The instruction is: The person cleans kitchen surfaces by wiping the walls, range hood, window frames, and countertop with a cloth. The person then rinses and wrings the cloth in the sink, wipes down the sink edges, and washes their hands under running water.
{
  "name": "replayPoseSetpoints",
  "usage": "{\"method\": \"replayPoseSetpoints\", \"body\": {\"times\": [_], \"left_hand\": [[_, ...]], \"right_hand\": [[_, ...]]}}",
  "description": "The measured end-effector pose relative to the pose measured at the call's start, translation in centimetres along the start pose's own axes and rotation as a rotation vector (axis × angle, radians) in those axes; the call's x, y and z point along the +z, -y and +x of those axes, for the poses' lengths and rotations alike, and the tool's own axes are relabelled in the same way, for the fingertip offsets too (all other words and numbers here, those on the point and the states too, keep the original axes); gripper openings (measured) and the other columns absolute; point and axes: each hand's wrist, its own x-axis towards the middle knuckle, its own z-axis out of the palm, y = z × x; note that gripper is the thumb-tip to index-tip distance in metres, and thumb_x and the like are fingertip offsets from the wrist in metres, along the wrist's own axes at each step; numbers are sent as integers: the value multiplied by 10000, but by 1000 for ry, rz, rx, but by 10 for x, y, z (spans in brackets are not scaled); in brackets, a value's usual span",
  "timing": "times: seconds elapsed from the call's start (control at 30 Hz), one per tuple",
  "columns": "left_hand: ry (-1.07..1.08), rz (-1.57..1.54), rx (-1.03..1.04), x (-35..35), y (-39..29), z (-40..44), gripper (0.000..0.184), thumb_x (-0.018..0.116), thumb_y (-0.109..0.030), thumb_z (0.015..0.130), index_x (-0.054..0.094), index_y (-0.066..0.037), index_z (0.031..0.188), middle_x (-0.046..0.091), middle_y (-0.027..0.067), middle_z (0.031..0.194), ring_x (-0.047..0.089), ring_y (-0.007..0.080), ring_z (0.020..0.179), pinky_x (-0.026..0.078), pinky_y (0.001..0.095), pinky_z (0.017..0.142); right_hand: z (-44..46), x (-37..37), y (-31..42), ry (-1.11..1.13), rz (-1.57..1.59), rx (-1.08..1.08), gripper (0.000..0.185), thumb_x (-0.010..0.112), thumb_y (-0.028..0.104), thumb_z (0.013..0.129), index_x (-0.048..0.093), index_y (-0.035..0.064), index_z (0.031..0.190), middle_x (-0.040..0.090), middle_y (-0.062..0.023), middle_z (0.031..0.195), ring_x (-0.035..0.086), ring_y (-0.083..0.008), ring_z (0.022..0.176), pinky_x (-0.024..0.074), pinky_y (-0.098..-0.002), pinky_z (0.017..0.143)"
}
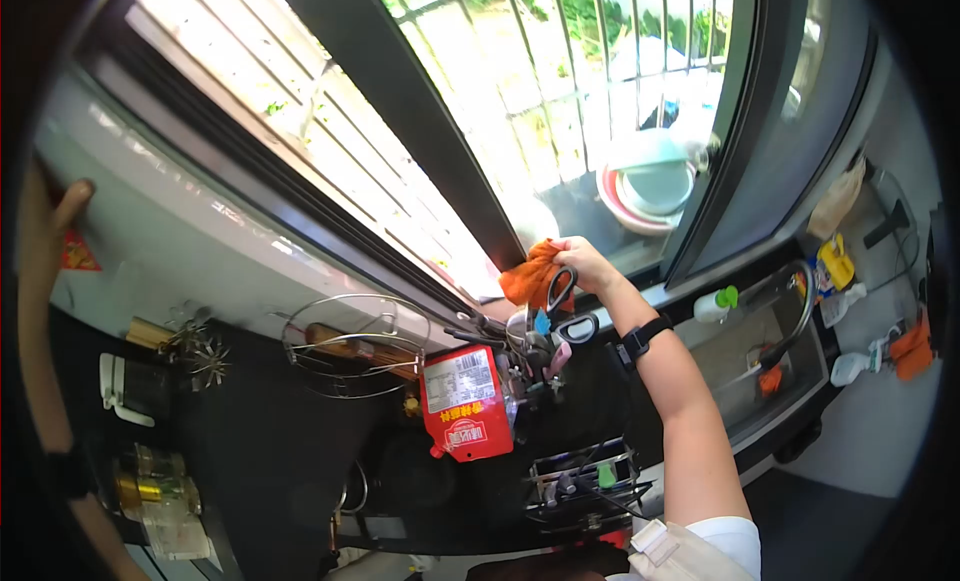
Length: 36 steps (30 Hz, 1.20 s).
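Observation:
My right hand is closed on a bunched orange cloth, which it presses at the lower end of the dark window frame. Just below the cloth, black-handled scissors stand among utensils in a holder. A red seasoning pouch with a white label stands beside the holder. At the far left edge, my left hand lies against the white wall, thumb spread; its other fingers are mostly cut off by the lens edge. A small red paper is beside that hand.
A wire rack and a white-framed item are on the black counter. To the right are the sink, its curved faucet and a green-topped bottle. Stacked basins stand outside, near the window bars.

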Motion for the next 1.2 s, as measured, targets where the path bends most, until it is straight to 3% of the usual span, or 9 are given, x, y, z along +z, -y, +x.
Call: {"method": "replayPoseSetpoints", "body": {"times": [0.03, 0.07, 0.23, 0.5, 0.9, 0.97, 1.03, 1.1, 1.2], "left_hand": [[-138, -155, 115, 21, 29, -6, 1040, 742, -488, 705, 223, 14, 1454, 361, 266, 1424, 354, 378, 1335, 316, 429, 1080], [-148, -142, 92, 22, 21, -9, 1040, 742, -488, 705, 223, 14, 1454, 361, 266, 1424, 354, 378, 1335, 316, 429, 1080], [-278, -120, -129, -6, -54, -6, 1287, 738, -582, 566, 49, 0, 1484, 51, 304, 1520, 67, 443, 1418, 162, 455, 1152], [-210, -193, -298, -25, -71, 0, 1409, 875, -346, 410, 27, -12, 1485, -16, 322, 1510, 52, 473, 1409, 171, 484, 1155], [-192, -283, -328, -29, -68, 2, 1429, 883, -389, 372, 66, 0, 1479, -34, 314, 1514, 46, 485, 1407, 199, 502, 1140], [-179, -292, -334, -32, -69, 3, 1425, 884, -385, 374, 70, 2, 1478, -32, 317, 1513, 46, 484, 1407, 197, 503, 1141], [-162, -289, -331, -32, -69, 1, 1421, 886, -381, 376, 74, 3, 1477, -30, 319, 1512, 47, 484, 1407, 195, 503, 1141], [-176, -298, -310, -30, -68, 1, 1428, 889, -375, 373, 65, 7, 1476, -33, 326, 1508, 48, 488, 1405, 188, 508, 1142], [-177, -285, -307, -29, -69, 1, 1436, 870, -377, 352, 65, 29, 1470, -27, 315, 1513, 63, 481, 1405, 163, 506, 1152]], "right_hand": [[1, 3, 16, 30, -36, 37, 276, 444, -95, 839, 609, -87, 1061, 667, -132, 978, 671, -217, 886, 546, -309, 807], [1, 10, 34, 43, -59, 28, 276, 444, -95, 839, 609, -87, 1061, 667, -132, 978, 671, -217, 886, 546, -309, 807], [7, 47, 95, 120, -702, -51, 323, 449, -82, 813, 643, -56, 1069, 665, -27, 955, 595, -96, 883, 476, -235, 810], [-13, 149, 218, -6, -860, -198, 352, 420, -72, 774, 661, -59, 1031, 656, -54, 834, 606, -116, 749, 475, -259, 644], [-67, 309, 435, 30, -248, -688, 282, 393, -91, 813, 597, -86, 1006, 648, -152, 929, 655, -225, 822, 530, -312, 738], [-63, 328, 409, -123, 4, -1220, 254, 421, -35, 884, 546, -64, 1104, 639, -134, 998, 646, -203, 904, 528, -301, 782], [-21, 326, 391, -547, -709, -1767, 259, 475, 54, 906, 503, -1, 1158, 629, -178, 959, 622, -305, 870, 487, -419, 769], [-9, 320, 385, -893, -1496, -1669, 257, 567, 117, 835, 584, 45, 1081, 619, -160, 966, 592, -356, 927, 456, -452, 852], [-13, 298, 422, -717, -1419, -1802, 238, 604, 151, 822, 627, 77, 1047, 619, -142, 1010, 583, -346, 927, 456, -455, 810]]}}
